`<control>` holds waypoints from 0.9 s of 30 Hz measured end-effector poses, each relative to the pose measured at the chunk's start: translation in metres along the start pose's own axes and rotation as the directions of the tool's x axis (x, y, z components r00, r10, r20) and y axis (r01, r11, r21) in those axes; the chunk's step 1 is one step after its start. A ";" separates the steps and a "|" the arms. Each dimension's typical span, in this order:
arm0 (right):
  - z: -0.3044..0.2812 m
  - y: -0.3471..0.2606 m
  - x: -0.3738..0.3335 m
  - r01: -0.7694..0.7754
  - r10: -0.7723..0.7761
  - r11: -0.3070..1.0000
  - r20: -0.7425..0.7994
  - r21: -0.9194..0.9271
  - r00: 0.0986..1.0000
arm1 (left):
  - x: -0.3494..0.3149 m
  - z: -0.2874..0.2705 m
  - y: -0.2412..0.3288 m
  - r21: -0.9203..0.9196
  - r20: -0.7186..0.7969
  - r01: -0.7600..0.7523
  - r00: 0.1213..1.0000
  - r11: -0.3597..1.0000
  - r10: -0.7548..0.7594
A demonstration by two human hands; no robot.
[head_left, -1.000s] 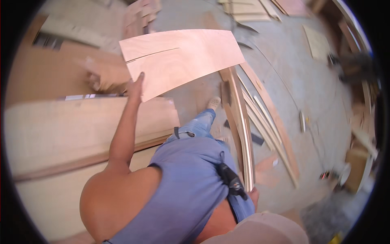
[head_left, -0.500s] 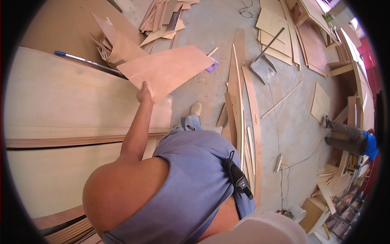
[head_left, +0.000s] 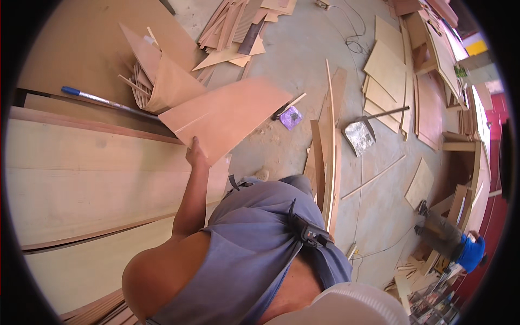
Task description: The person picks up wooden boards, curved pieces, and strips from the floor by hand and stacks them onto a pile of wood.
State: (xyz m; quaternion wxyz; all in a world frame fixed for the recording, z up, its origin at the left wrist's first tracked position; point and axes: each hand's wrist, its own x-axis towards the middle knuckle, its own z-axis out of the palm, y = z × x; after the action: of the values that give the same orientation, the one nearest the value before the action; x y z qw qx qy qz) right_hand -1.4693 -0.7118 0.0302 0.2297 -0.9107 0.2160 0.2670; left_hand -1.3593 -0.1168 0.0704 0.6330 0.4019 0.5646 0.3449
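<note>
My left hand (head_left: 197, 154) grips a thin reddish plywood sheet (head_left: 225, 114) by its near edge, thumb on the upper face and the fingers hidden below. The sheet is held out in front of me, above the floor. Beside its left corner runs a pole with a blue end (head_left: 116, 103). A sack-like bundle (head_left: 176, 81) filled with wood scraps stands just beyond the sheet. Off the sheet's right end, a purple item (head_left: 291, 117) lies on the floor. My right hand is out of sight.
Stacked pale plywood boards (head_left: 97, 184) fill my left side. Long wood strips (head_left: 330, 157) stand or lie close on my right. Farther right are a dustpan (head_left: 359, 135), a cable (head_left: 357, 206) across the floor, and a person in blue (head_left: 470, 252). Scrap wood (head_left: 233, 32) lies ahead.
My view has shifted, so the surroundings appear displaced. The plywood sheet stays in my left hand. My forward foot is now mostly hidden behind my body. The person at right appears more bent over.
</note>
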 end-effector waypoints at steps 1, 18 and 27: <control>-0.004 -0.011 0.012 0.011 -0.010 0.999 -0.008 0.036 1.000 | 0.005 0.013 0.000 -0.082 0.013 -0.005 1.000 0.997 0.006; -0.167 -0.309 0.320 0.143 -0.150 0.986 0.077 0.086 0.986 | 0.063 0.328 0.093 -0.263 -0.144 -0.161 0.981 0.951 0.127; -0.204 -0.422 0.437 0.250 -0.257 0.930 -0.011 0.269 0.966 | 0.135 0.489 0.148 -0.368 -0.124 -0.121 0.989 0.922 0.081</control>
State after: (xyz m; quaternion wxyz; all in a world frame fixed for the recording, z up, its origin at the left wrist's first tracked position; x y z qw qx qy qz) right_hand -0.8390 -0.6012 0.0558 0.3861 -0.8880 0.1281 0.2144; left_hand -0.8545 0.0098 0.1636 0.6486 0.2833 0.4997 0.4994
